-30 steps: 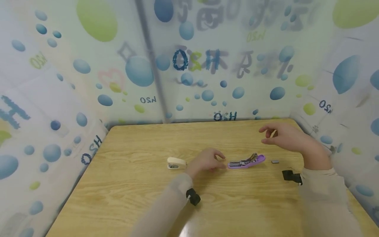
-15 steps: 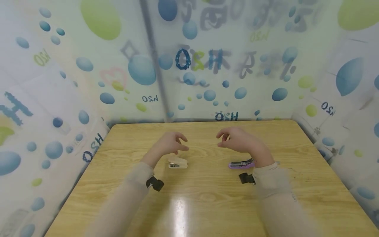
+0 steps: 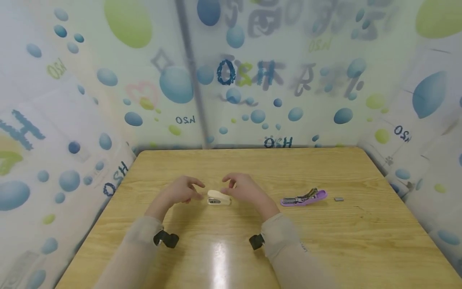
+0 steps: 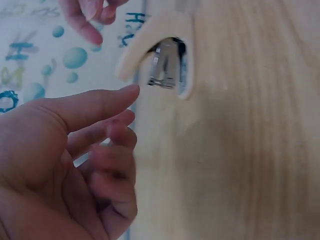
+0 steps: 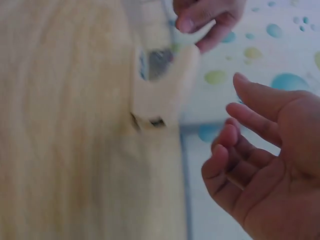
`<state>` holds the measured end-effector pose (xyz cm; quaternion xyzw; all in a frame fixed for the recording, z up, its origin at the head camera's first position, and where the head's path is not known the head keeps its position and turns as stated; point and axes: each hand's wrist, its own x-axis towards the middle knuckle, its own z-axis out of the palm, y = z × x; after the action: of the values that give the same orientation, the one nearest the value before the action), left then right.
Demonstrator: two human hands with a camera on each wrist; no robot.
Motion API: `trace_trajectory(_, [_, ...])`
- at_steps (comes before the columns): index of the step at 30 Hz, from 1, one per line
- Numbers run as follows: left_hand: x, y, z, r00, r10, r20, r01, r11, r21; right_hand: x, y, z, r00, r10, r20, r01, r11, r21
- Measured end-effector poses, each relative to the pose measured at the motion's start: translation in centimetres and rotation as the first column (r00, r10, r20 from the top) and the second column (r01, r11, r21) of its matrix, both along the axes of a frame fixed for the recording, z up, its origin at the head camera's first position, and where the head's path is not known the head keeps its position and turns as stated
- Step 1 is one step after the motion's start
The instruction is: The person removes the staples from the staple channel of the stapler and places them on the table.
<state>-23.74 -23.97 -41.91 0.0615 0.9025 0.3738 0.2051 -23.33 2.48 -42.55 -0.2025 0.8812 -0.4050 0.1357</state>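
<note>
A small cream stapler (image 3: pixel 219 198) stands on the wooden table between my two hands. My left hand (image 3: pixel 182 190) is at its left end, fingers loosely bent and holding nothing; in the left wrist view the thumb tip comes close to the front of the stapler (image 4: pixel 167 52), where its metal parts show. My right hand (image 3: pixel 242 188) hovers at the other end, its fingertips overlapping the top in the head view. From the right wrist, the stapler's rear end (image 5: pixel 157 100) appears blurred, apart from the loosely curved fingers of that hand (image 5: pixel 260 150).
A purple stapler (image 3: pixel 304 198) lies opened up on the table (image 3: pixel 252 257) to the right, its metal inside showing. Beside it is a small grey block (image 3: pixel 339 199) that looks like a strip of staples. Patterned walls (image 3: pixel 249 132) border the table's back and sides.
My left hand has left the purple stapler's end and moved left past the cream stapler. My right hand has swept left from the far right to the cream stapler's right end.
</note>
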Motion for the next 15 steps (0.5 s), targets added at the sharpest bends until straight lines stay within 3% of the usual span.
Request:
trace_trajectory(4, [0.3,-0.3,-2.0,1.000,-0.001,0.021,0.000,0.999,0.049,0.2,-2.7,-1.2,1.000,-0.013,-0.012,0.014,1.000,0.027])
trace_trajectory(8, [0.4,0.0,-3.5,1.000,-0.027,0.009,0.025,0.990,0.135,0.5,-4.5,-2.0,0.993,0.004,-0.115,0.011,0.991,0.133])
trace_trajectory(12, [0.4,0.3,-4.5,0.995,-0.091,-0.040,0.097,0.977,0.189,0.9,-5.4,-2.5,0.982,0.024,-0.189,0.010,0.984,0.179])
trace_trajectory(15, [0.4,0.7,-5.0,0.992,-0.098,-0.075,0.110,0.977,0.183,1.1,-5.7,-2.7,0.980,0.008,-0.199,0.025,0.986,0.165])
